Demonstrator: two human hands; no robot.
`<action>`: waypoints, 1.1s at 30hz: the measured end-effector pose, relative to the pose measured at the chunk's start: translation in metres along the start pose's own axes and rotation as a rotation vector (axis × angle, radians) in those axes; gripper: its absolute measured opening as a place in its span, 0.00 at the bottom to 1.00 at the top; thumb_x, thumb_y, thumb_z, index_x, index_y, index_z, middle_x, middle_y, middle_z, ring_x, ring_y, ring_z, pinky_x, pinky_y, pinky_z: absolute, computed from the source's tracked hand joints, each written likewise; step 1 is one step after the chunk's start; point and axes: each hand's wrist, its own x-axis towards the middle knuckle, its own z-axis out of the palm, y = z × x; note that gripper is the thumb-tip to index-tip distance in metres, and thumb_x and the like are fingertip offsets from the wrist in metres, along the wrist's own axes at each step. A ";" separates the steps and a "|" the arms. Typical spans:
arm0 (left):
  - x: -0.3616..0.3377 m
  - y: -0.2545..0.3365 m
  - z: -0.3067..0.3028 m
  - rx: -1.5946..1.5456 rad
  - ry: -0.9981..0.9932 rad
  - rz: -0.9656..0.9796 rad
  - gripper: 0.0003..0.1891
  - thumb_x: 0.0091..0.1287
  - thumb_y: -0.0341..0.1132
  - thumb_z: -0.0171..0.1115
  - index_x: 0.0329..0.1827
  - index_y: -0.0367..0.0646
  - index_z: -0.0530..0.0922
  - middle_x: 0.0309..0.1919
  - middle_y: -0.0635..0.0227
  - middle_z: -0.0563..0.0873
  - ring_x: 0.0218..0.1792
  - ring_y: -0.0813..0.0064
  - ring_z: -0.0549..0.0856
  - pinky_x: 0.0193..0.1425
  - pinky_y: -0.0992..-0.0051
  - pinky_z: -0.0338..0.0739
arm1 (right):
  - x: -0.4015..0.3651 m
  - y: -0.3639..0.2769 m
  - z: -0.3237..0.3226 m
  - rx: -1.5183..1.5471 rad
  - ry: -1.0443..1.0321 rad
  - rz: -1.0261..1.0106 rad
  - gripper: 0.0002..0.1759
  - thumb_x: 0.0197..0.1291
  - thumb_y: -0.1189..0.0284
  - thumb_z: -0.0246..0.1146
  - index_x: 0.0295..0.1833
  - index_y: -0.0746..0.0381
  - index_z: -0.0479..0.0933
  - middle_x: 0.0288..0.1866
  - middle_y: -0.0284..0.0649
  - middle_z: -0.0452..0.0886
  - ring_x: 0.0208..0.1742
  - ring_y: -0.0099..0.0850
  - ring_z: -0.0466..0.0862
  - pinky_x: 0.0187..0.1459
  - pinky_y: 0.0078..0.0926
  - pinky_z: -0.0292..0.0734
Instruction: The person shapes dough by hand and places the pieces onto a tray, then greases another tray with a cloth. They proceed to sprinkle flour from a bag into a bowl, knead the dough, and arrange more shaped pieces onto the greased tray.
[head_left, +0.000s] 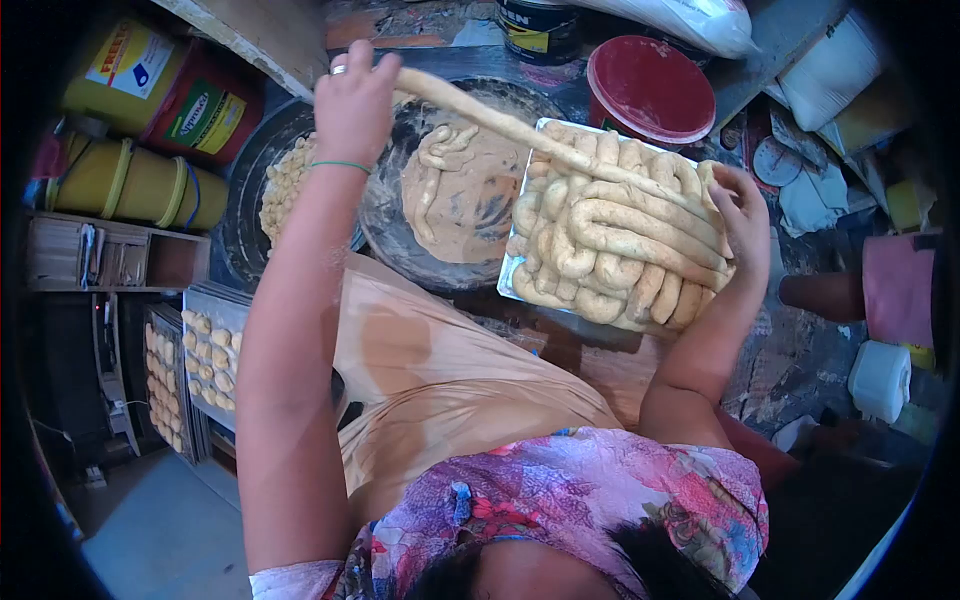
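A long dough rope (490,118) slants from the upper left down across a heaped pile of dough ropes. My left hand (355,105), with a ring and a green wrist band, is closed round its raised upper end. My right hand (742,215) is at the pile's right edge, its fingers curled on dough there. The pile of dough ropes (620,235) lies in loops and rows on a white tray (508,277). Left of the tray, a dark round pan (385,225) holds brownish flour (470,195) and a few dough pieces (432,165).
Another dark pan (245,200) with small dough pieces stands at the left. A red-lidded bucket (652,90) and a black tub (537,32) stand behind the tray. Trays of dough balls (210,360) are at the lower left; a white container (880,382) sits at the right.
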 end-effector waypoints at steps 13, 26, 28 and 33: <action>-0.018 0.133 -0.001 -0.833 0.203 0.245 0.17 0.59 0.31 0.59 0.53 0.54 0.76 0.48 0.58 0.76 0.43 0.57 0.82 0.42 0.64 0.81 | 0.060 -0.085 0.165 1.398 -0.582 0.390 0.22 0.62 0.63 0.60 0.55 0.68 0.71 0.45 0.47 0.79 0.44 0.37 0.81 0.52 0.32 0.77; -0.029 0.166 0.064 -1.581 -0.689 -0.462 0.22 0.67 0.46 0.59 0.55 0.38 0.73 0.45 0.48 0.83 0.48 0.55 0.82 0.57 0.64 0.73 | 0.034 0.005 -0.003 0.332 0.465 0.001 0.26 0.62 0.74 0.61 0.64 0.60 0.64 0.47 0.41 0.74 0.47 0.30 0.76 0.53 0.29 0.72; -0.020 0.175 0.074 -1.530 -0.659 -0.522 0.21 0.69 0.45 0.58 0.55 0.37 0.74 0.41 0.55 0.83 0.44 0.64 0.82 0.51 0.68 0.75 | 0.011 0.056 -0.027 -0.144 0.315 0.129 0.22 0.63 0.71 0.60 0.62 0.60 0.67 0.49 0.44 0.74 0.49 0.33 0.76 0.54 0.31 0.71; -0.028 0.184 0.085 -1.344 -0.462 -0.380 0.22 0.70 0.45 0.56 0.60 0.40 0.72 0.47 0.52 0.80 0.48 0.60 0.81 0.56 0.67 0.74 | -0.022 0.040 -0.028 -0.608 0.278 0.190 0.18 0.64 0.66 0.59 0.56 0.62 0.75 0.56 0.51 0.74 0.55 0.45 0.76 0.59 0.36 0.68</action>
